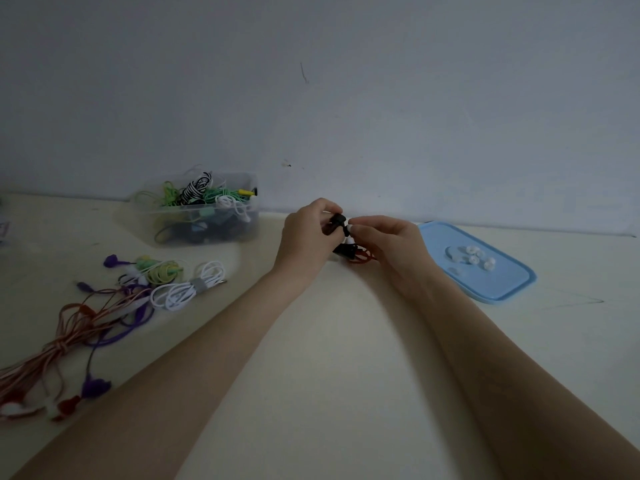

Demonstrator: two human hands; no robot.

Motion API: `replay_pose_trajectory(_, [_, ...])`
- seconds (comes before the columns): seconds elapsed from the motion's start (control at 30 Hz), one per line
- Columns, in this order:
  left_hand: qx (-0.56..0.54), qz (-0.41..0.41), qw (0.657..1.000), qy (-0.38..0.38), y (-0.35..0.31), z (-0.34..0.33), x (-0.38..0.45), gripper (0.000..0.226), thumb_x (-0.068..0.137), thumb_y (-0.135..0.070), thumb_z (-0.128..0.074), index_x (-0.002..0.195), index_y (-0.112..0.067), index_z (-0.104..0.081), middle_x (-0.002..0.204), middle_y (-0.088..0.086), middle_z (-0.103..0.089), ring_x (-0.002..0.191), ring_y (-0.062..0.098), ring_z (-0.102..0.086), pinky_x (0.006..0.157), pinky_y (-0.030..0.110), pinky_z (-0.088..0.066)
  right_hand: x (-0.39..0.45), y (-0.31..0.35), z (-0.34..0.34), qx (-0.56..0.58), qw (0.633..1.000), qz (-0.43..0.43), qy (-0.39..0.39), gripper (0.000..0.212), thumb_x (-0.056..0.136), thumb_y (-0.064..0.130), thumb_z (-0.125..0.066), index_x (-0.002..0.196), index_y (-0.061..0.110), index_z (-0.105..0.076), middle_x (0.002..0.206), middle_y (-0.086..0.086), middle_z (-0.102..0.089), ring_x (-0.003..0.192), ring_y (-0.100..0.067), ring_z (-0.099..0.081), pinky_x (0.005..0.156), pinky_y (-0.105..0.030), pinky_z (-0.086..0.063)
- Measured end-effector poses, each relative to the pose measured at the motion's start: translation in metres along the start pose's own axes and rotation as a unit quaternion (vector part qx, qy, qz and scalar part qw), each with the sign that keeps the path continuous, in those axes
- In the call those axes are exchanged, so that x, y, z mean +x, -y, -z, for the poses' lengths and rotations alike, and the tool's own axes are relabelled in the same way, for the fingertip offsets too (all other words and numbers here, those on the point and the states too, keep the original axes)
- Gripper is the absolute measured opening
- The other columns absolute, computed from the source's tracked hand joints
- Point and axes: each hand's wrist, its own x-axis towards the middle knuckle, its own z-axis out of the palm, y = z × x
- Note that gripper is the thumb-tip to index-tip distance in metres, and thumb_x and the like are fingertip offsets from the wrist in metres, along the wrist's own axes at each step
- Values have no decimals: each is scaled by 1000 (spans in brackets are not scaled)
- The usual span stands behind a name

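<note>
Both forearms (207, 358) stretch across the table (329, 341) so the left hand (304, 233) can pinch the black earbud (337, 221) steady, raised near the wall (346, 98), while the right hand (384, 244) pinches a white ear tip (350, 230) against it, apparently fitting it, with spare tips (474, 256) handy on the blue lid (502, 282).

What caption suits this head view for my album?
The left hand holds a black earbud, the right hand pinches a white tip against it; spare tips lie on a blue lid.

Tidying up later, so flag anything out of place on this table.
The blue lid lies off the clear box, holding loose white ear tips; orange and purple earphones sprawl tangled at far left.
</note>
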Motion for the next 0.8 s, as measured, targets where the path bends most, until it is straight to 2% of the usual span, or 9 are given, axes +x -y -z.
replay_pose_trajectory(0.13, [29,-22,999,-8,0,-1,-1,20,79,-3,-63,98,-9,-65,97,7,-71,96,19,-65,86,36,-51,0,0,-1,-58,998,23,-22,15,82,2,-65,76,14,-72,78,-8,-69,75,-20,-64,81,-34,-52])
replay_pose_trajectory(0.3, [64,-57,996,-16,0,-2,-2,19,80,-7,-65,98,-8,-65,94,9,-71,93,23,-65,82,40,-52,1,0,-3,-76,996,40,-39,16,81,2,-66,73,15,-72,67,-2,-69,62,-11,-64,67,-22,-54])
replay_pose_trajectory(0.43, [93,-82,992,-7,3,-3,-1,21,79,-8,-65,99,-8,-64,91,11,-71,91,27,-66,79,43,-52,1,-1,-1,-76,996,33,-36,13,81,3,-66,76,12,-73,78,-10,-72,72,-17,-67,77,-28,-55])
replay_pose_trajectory(0.53, [97,-91,991,0,3,-3,-1,21,78,-7,-65,99,-7,-64,89,12,-71,89,29,-67,78,44,-52,0,-1,0,-76,996,25,-36,12,82,4,-65,77,11,-73,80,-13,-72,74,-19,-67,78,-31,-55])
replay_pose_trajectory(0.8, [8,-19,1000,0,0,2,-1,19,77,-2,-65,96,-6,-67,95,9,-71,92,16,-67,86,32,-53,1,-3,0,-58,998,11,-26,10,82,5,-66,78,14,-70,81,-8,-68,73,-17,-63,76,-29,-52])
